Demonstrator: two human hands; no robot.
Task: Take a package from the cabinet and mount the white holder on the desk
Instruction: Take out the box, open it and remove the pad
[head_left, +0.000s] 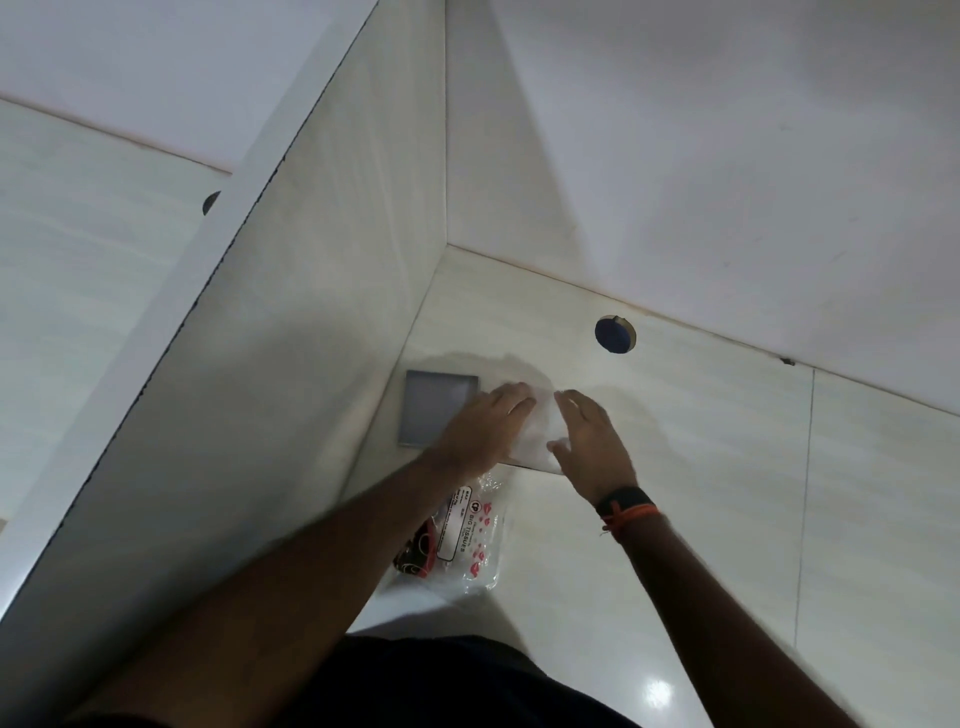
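Where the bench (675, 467) meets the upright side partition (311, 312) on my left and the back wall (727, 156) ahead, I see a tight corner that closes off the work area on two sides. The bench surface to the right of the hands lies open up to a thin seam line (805, 493) running toward me. A round cable hole (615, 334) sits in the bench near the back wall, apart from the hands. A flat grey square plate (434, 402) lies against the foot of the partition, just beside the left hand.

I see the white holder (540, 431) resting flat on the bench in that corner, between the two hands. The left hand (485, 426) lies palm down over its left part, fingers (511, 397) extended and spread flat on it. The right hand (592, 441) lies palm down at its right edge, fingers (574, 402) extended and loosely open, the thumb touching the holder's near side. Neither hand is closed around anything. Both forearms reach forward from the bottom of the view; the right wrist carries a dark band (623, 501) and an orange thread (631, 517).

A clear plastic tissue package (475, 540) with red printing lies on the bench beneath the left forearm, nearer me than the holder.
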